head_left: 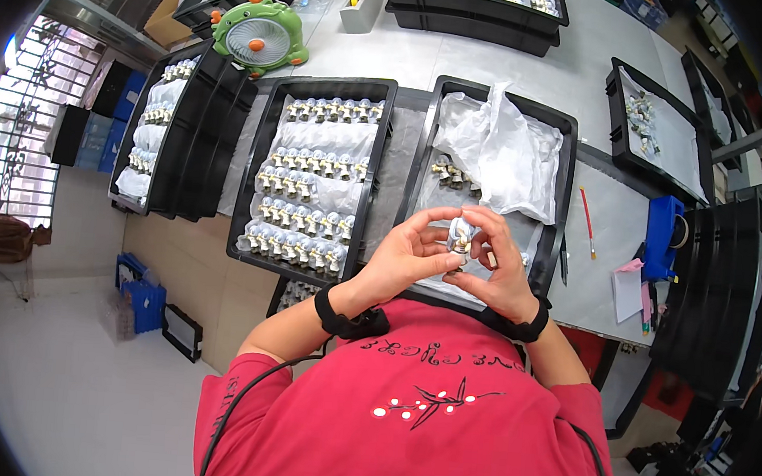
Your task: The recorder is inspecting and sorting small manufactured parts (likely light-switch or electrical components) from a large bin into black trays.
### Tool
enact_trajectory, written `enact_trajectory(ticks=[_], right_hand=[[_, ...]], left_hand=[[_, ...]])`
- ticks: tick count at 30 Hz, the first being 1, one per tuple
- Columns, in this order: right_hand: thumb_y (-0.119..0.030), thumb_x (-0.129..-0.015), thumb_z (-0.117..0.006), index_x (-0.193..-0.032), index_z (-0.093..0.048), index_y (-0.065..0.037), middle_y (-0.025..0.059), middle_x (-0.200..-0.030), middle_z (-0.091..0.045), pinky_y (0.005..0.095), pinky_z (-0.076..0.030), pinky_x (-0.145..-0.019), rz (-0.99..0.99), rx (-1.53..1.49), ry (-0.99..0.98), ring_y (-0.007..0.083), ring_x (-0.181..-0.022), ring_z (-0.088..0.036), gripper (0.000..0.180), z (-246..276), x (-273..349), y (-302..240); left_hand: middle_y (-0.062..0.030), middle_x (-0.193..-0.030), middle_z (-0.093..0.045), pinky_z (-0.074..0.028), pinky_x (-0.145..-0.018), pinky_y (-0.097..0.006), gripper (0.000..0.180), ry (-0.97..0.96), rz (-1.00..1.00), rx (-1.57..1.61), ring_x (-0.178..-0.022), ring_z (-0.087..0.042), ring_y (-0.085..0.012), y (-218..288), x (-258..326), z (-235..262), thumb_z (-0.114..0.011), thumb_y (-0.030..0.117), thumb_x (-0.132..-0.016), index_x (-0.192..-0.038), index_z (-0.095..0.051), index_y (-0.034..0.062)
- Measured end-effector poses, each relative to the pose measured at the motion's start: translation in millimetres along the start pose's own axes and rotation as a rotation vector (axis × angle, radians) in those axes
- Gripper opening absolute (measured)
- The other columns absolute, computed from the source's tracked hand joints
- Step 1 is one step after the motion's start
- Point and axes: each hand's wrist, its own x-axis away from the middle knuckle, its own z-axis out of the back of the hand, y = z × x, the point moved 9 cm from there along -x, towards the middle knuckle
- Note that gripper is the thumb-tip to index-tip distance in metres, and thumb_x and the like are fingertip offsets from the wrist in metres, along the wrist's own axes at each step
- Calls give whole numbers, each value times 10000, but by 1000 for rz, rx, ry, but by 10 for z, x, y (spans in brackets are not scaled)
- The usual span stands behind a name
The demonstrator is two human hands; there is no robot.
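Pale bench (pixel 417 59), white floor (pixel 101 386)
Left hand (pixel 397 255) and right hand (pixel 505 275) pinch 1 figurine (pixel 463 235); green fan (pixel 260 42) beyond; sheet (pixel 502 149) partly covers tray (pixel 569 168)

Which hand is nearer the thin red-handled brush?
Right. The right hand is left of the thin red-handled brush; the left hand is farther left, beyond the silver-gold figurine.

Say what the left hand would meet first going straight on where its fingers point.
Likely the right hand, facing the left hand across the small pale-blue and gold figurine held between them; depth there is unclear from this view.
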Motion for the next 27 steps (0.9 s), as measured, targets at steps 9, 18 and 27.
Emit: enact_trajectory(ticks=[9, 18, 27], right_hand=[[-61, -686, -786, -1296, -441, -97, 85, -1286, -461, 251, -442, -678, 47, -23, -12, 132, -785, -479, 702, -47, -15, -42], [-65, -657, -802, -1297, -436, -98, 106, -1253, -500, 277, -466, -669, 189, 104, 13, 180, -871, -547, 738, -71, -34, -228], [-73, -570, -842, -1290, -438, -109, 65, -1211, -523, 246, -426, -655, 204, 182, 36, 121, -784, -504, 827, -7, -8, -242]], left_hand=[[-95, -1143, -544, -467, -832, -259, 749, 69, -96, -208, -1010, -555, -134, 79, 100, -50, -721, 49, -789, -1394, -279, 57], [-81, -1057, -587, -474, -783, -254, 664, 118, -68, -296, -923, -584, -118, 88, 103, -39, -650, 117, -871, -1403, -257, 58], [-93, -1094, -574, -481, -783, -267, 469, -63, -9, 125, -941, -595, -140, 18, 120, -75, -525, 193, -958, -1358, -310, 76]])
